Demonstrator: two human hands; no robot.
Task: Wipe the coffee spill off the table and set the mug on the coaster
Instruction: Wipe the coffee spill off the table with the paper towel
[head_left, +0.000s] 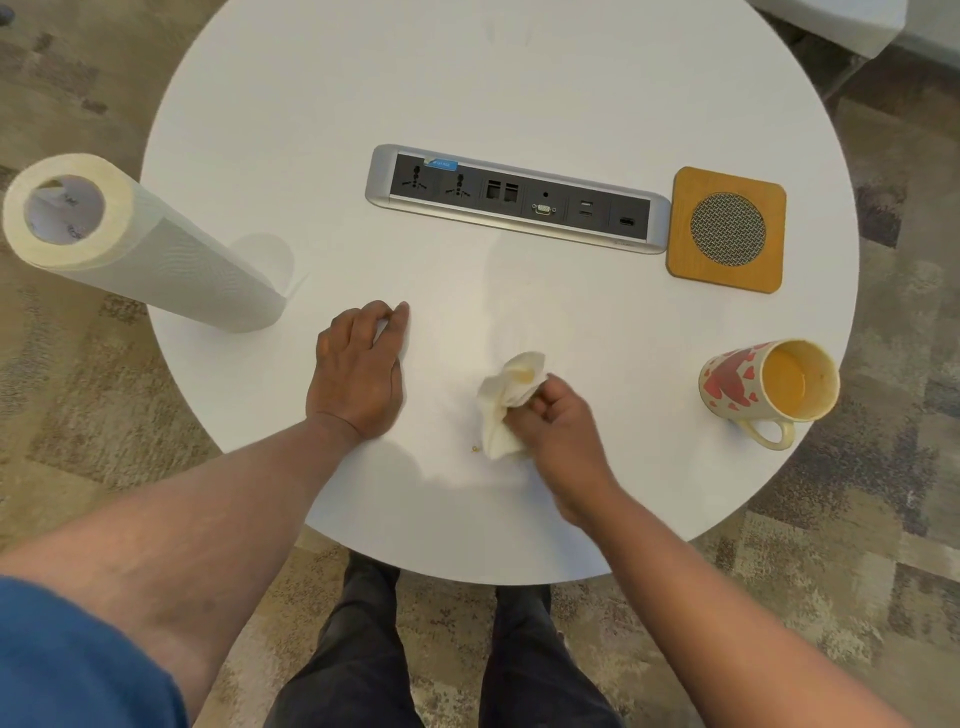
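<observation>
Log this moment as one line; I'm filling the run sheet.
phase: wiping | right hand: grips crumpled white paper towel on round white table | left hand: rests on table | heart-patterned mug: off square wooden coaster

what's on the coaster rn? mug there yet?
Nothing on the coaster: its wood face and round mesh centre show fully. The mug stands apart, nearer the table edge. Underneath the coaster is hidden.

We laid our left hand (358, 371) palm down, its fingers bent at the knuckles with their tips pressed to the surface and holding nothing, the bare forearm running back to a blue sleeve. We curled our right hand (558, 421) into a fist, fingers clenched around a crumpled wad, wrist bent inward, forearm bare.
</observation>
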